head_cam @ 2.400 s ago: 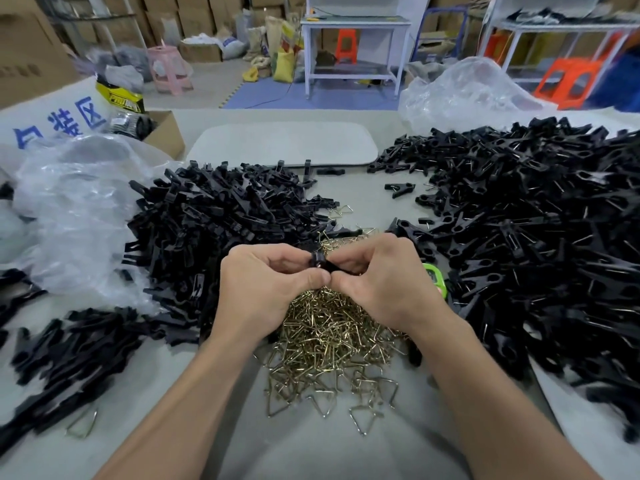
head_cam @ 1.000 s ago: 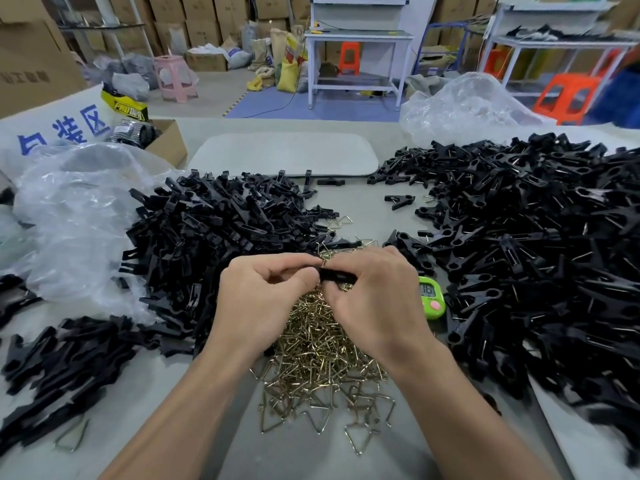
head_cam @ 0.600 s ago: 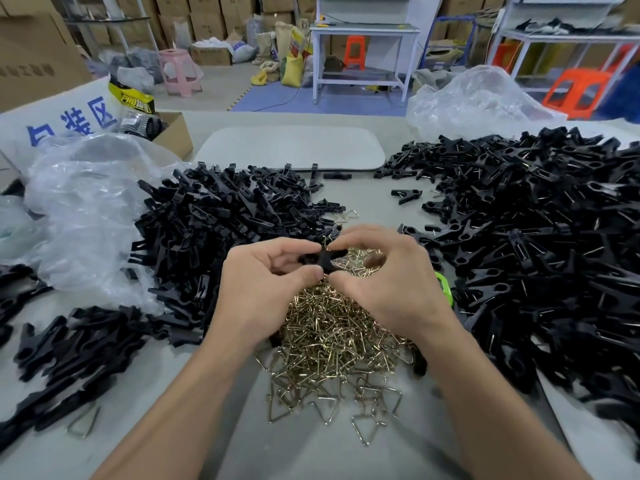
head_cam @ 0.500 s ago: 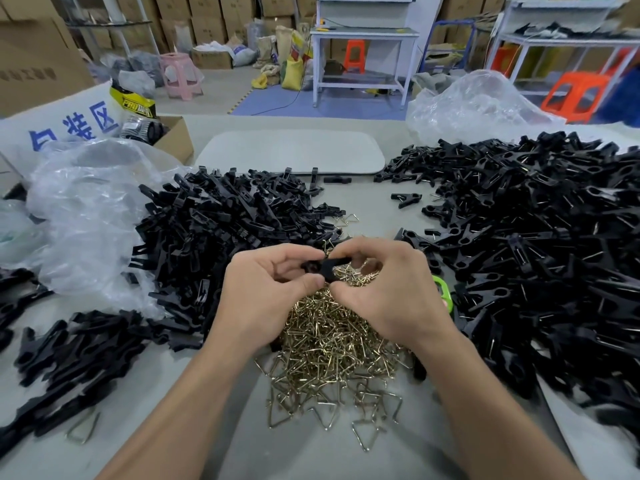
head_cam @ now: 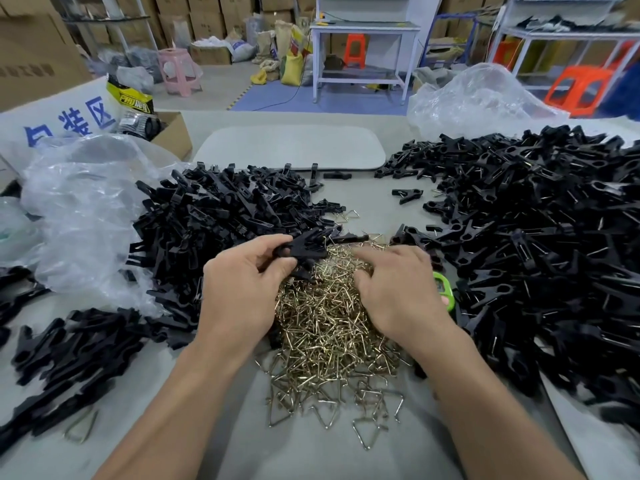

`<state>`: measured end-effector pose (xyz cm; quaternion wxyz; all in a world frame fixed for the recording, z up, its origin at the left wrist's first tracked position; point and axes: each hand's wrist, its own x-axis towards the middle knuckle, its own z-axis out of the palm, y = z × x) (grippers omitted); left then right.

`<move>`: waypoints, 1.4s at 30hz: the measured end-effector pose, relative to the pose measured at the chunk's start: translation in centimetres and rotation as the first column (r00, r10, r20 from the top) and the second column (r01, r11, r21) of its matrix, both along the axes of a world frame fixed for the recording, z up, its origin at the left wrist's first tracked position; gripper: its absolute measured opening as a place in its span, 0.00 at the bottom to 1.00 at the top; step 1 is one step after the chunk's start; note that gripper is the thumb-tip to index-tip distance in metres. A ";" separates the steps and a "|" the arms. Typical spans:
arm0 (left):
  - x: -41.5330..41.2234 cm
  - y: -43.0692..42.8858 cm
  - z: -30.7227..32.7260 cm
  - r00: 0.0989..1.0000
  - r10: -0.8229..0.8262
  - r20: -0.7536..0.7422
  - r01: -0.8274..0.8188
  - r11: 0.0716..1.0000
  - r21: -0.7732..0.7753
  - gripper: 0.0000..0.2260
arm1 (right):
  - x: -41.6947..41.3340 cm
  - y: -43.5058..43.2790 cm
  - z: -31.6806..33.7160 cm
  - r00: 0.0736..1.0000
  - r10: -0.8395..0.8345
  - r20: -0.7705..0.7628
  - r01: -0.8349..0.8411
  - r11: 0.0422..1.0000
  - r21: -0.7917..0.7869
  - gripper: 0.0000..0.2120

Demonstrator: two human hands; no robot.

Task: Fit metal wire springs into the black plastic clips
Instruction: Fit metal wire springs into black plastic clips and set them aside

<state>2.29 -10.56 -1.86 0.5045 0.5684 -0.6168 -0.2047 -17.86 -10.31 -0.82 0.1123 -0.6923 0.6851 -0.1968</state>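
While the left hand point(head_cam: 242, 296) pinches a black clip point(head_cam: 306, 249), I see the right hand point(head_cam: 398, 289) fingers-down on the spring pile point(head_cam: 325, 334)
I cannot tell if it grips a spring; a left heap point(head_cam: 214, 220) and a right heap point(head_cam: 536, 237) of clips flank the pile

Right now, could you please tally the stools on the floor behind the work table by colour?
Pink stool: 1
Orange stools: 2, one under the white table, one at the far right
Total: 3
Other orange shapes behind the legs of the rack are too hidden to count.
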 end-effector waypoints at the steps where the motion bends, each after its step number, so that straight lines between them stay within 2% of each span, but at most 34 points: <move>1: 0.0 -0.1 0.0 1.000 -0.009 -0.013 0.009 1.000 0.003 0.15 | 0.0 -0.1 -0.1 0.997 0.032 -0.066 -0.030 0.999 0.029 0.17; 3: -0.1 -0.2 -0.2 0.999 -0.030 -0.013 0.030 1.000 -0.005 0.16 | 0.2 -0.3 0.1 0.996 0.029 -0.082 -0.030 1.000 -0.002 0.10; 5: -0.1 -0.2 -0.4 0.999 -0.042 -0.003 0.042 0.999 -0.006 0.15 | 0.1 -0.4 0.4 1.000 0.003 -0.013 -0.004 0.998 -0.058 0.05; 7: -0.1 -0.3 -0.6 0.999 -0.051 0.014 0.051 0.999 -0.006 0.15 | -0.5 -0.2 0.4 0.995 -0.008 0.103 0.017 0.997 -0.079 0.07; 10: -0.1 -0.3 -1.0 0.998 -0.061 0.033 0.061 0.998 -0.008 0.16 | -1.1 0.2 0.6 0.940 0.006 0.340 0.016 0.998 -0.064 0.10; 12: -0.1 -0.4 -1.1 0.997 -0.057 0.051 0.058 0.998 -0.016 0.16 | -1.4 0.3 0.7 0.915 0.031 0.403 -0.002 0.997 -0.074 0.14; 17: -0.1 -0.5 -1.3 0.997 -0.055 0.057 0.056 0.998 -0.004 0.17 | -1.6 0.1 0.9 0.930 0.048 0.365 -0.022 0.997 -0.075 0.12; 21: 0.0 -0.6 -1.3 0.996 -0.067 0.057 0.067 0.998 -0.002 0.16 | -1.5 0.2 0.8 0.921 0.034 0.388 0.047 0.980 -0.195 0.08; 27: 0.1 -0.6 -1.4 0.995 -0.077 0.070 0.077 0.997 -0.001 0.16 | -1.1 0.4 0.5 0.887 0.062 0.457 0.096 0.944 -0.316 0.11; 31: 0.2 -0.5 -1.4 0.994 -0.080 0.080 0.080 0.997 0.002 0.16 | -0.9 0.7 0.9 0.815 0.097 0.571 0.101 0.947 -0.305 0.11; 37: 0.1 -0.5 -1.3 0.994 -0.061 0.091 0.060 0.998 0.009 0.16 | -0.7 1.0 1.2 0.843 0.143 0.519 0.069 0.927 -0.368 0.08; 40: 0.1 -0.5 -1.2 0.994 -0.059 0.091 0.058 0.998 0.008 0.16 | -0.7 0.9 1.5 0.780 0.128 0.612 0.078 0.951 -0.298 0.08; 42: 0.1 -0.5 -1.1 0.994 -0.058 0.096 0.057 0.998 0.009 0.16 | -0.9 0.9 1.6 0.811 0.120 0.573 0.053 0.960 -0.277 0.07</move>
